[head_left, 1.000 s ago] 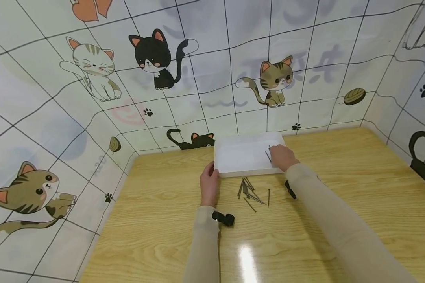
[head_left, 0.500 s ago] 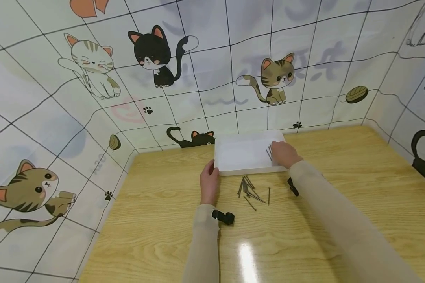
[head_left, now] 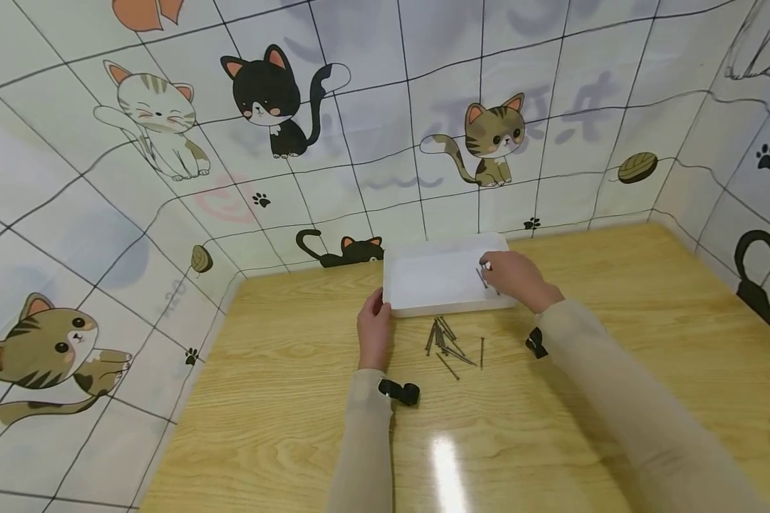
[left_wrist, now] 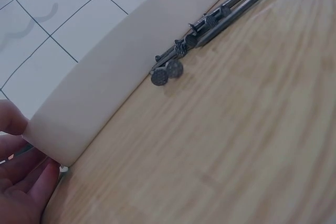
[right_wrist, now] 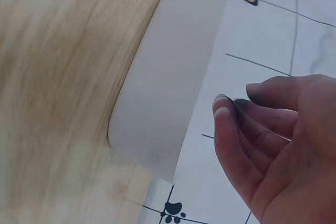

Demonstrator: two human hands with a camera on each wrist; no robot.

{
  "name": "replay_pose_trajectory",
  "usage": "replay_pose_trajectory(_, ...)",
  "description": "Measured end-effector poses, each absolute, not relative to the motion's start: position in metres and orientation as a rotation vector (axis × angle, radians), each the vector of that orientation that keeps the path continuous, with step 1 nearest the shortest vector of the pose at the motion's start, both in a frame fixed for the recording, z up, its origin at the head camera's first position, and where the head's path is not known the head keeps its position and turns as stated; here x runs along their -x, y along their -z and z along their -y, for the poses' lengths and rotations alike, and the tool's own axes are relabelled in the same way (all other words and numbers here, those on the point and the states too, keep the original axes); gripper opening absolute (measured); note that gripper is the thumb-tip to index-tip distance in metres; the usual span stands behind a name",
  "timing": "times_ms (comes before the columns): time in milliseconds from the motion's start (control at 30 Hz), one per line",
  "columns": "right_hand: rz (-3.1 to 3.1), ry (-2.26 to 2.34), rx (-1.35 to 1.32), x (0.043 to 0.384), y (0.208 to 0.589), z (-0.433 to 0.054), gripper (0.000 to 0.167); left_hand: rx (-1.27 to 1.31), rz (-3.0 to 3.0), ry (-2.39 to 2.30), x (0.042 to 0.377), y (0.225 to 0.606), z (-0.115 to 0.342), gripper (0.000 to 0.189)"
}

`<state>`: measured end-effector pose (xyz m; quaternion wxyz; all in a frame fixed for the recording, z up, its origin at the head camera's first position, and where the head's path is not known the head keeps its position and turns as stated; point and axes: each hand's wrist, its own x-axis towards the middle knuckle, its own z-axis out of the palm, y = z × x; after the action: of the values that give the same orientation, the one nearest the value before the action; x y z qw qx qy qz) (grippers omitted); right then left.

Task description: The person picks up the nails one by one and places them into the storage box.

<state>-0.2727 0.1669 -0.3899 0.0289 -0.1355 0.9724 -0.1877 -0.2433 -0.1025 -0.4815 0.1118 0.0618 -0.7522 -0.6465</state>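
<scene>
On the table (head_left: 282,328), nails (head_left: 440,339) lie beside the tray (head_left: 426,279), left fingers (left_wrist: 46,181) clamping it, right fingers (right_wrist: 227,137) apart.

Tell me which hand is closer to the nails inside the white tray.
Right. The right hand is right beside those nails, at the right end of the white tray; the left hand grips its near left corner.
</scene>
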Motion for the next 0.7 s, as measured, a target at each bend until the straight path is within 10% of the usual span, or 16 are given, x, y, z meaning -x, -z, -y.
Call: replay_pose_trajectory(700,-2.742,0.9,0.448,0.216,0.409,-0.164,0.038,-0.166,2.209,1.878,0.242,0.482,0.102,0.038)
